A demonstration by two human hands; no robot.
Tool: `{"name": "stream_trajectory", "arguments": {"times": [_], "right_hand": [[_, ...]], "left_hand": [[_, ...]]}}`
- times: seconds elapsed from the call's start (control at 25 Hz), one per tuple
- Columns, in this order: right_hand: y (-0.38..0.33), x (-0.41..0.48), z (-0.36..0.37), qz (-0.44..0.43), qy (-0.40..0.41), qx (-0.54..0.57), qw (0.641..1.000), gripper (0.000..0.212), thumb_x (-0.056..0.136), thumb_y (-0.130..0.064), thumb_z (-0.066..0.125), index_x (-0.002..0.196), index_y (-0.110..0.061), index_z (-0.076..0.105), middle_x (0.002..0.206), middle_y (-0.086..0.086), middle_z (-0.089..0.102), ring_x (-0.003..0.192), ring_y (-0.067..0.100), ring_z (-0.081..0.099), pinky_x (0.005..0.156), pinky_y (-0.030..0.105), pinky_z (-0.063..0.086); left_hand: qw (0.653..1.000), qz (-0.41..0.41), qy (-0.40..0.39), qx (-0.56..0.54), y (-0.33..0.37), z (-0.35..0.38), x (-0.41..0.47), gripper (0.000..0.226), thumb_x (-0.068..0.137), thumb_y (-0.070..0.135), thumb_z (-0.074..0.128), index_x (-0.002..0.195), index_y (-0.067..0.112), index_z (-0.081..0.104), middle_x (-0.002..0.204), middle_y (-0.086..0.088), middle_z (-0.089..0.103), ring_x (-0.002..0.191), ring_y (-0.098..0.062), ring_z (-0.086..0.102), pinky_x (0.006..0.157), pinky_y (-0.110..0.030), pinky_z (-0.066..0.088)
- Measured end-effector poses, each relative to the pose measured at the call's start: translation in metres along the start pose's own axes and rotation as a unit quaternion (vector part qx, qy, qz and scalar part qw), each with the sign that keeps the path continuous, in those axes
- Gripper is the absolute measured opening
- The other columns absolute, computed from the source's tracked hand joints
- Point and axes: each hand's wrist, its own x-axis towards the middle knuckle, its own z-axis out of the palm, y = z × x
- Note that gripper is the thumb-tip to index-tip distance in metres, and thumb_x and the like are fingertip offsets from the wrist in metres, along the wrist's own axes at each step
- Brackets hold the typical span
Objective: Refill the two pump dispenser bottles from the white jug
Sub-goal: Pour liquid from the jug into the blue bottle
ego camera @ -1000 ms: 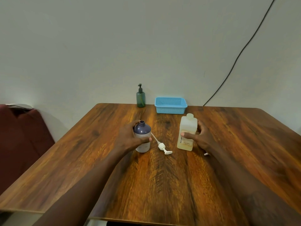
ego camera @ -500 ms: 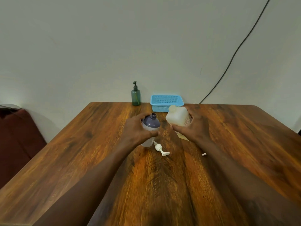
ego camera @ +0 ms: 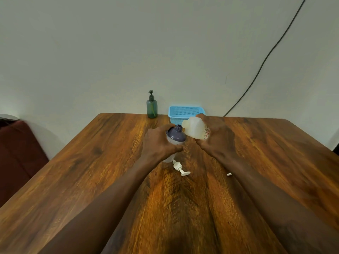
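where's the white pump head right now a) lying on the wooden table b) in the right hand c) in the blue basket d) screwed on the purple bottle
a: the white plastic pump head lies on the brown wooden table, near the open purple-and-white bottle that the left hand grips.

A wooden table [ego camera: 73, 180] with warm, streaky grain spreads before me from 9 to 3 o'clock. Behind it at 12 rises a plain pale wall [ego camera: 110, 52], evenly lit, with a black cable [ego camera: 264, 61] slanting up toward 1. At 9 stands what may be a dark red sofa [ego camera: 16, 149].
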Motion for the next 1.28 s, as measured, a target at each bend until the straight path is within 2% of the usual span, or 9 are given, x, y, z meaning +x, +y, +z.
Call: {"name": "stream_trajectory", "arguments": {"times": [0.12,0.28,0.56,0.92,1.08,1.28], "right_hand": [[0.0005,0.0010,0.0016,-0.005,0.003,-0.010,1.000,0.072,0.075,-0.041,0.084,0.139,-0.022,0.057,0.124,0.006,0.071,0.101,0.025,0.067,0.079,0.036,0.059],[0.0028,0.0028,0.0024,-0.015,0.005,-0.032,0.999,0.072,0.072,-0.033,0.084,0.138,-0.022,0.057,0.122,0.005,0.071,0.102,0.027,0.066,0.084,0.043,0.057],[0.0018,0.0058,0.0009,-0.030,0.002,-0.050,0.998,0.073,0.067,-0.021,0.082,0.136,-0.022,0.059,0.123,0.004,0.071,0.106,0.029,0.065,0.090,0.046,0.052],[0.0013,0.0075,0.0000,-0.031,0.001,-0.050,0.998,0.071,0.070,-0.024,0.081,0.137,-0.022,0.059,0.126,0.006,0.070,0.111,0.029,0.063,0.093,0.046,0.049],[0.0023,0.0072,0.0003,-0.030,0.001,-0.057,0.998,0.073,0.068,-0.022,0.082,0.137,-0.023,0.058,0.126,0.006,0.069,0.111,0.030,0.062,0.094,0.046,0.048],[0.0030,0.0073,0.0001,-0.035,0.001,-0.059,0.998,0.074,0.067,-0.020,0.083,0.137,-0.023,0.058,0.126,0.007,0.069,0.112,0.031,0.062,0.095,0.048,0.048]], "left_hand": [[1.000,0.011,-0.004,0.000,0.0004,-0.0001,-0.0001,0.079,0.055,0.063,0.080,0.127,0.030,0.072,0.108,0.012,0.077,0.091,-0.006,0.069,0.082,-0.034,0.061],[1.000,0.025,-0.013,0.007,-0.0002,0.0014,-0.0018,0.083,0.059,0.062,0.081,0.132,0.026,0.069,0.116,0.007,0.076,0.097,-0.009,0.068,0.084,-0.027,0.057],[0.999,0.030,-0.016,0.011,-0.0009,0.0034,-0.0024,0.082,0.058,0.063,0.079,0.131,0.027,0.069,0.116,0.008,0.076,0.097,-0.008,0.068,0.083,-0.023,0.055],[0.999,0.027,-0.016,0.014,-0.0040,0.0054,-0.0030,0.078,0.060,0.059,0.084,0.131,0.029,0.068,0.113,0.010,0.076,0.092,-0.004,0.066,0.082,-0.025,0.056],[0.999,0.028,-0.010,0.017,-0.0057,0.0063,-0.0046,0.080,0.062,0.052,0.091,0.134,0.026,0.068,0.118,0.007,0.076,0.097,-0.005,0.066,0.083,-0.019,0.047],[0.999,0.027,-0.018,0.017,-0.0055,0.0073,-0.0044,0.079,0.061,0.055,0.088,0.132,0.028,0.068,0.116,0.009,0.076,0.097,-0.005,0.068,0.085,-0.022,0.053]]}}
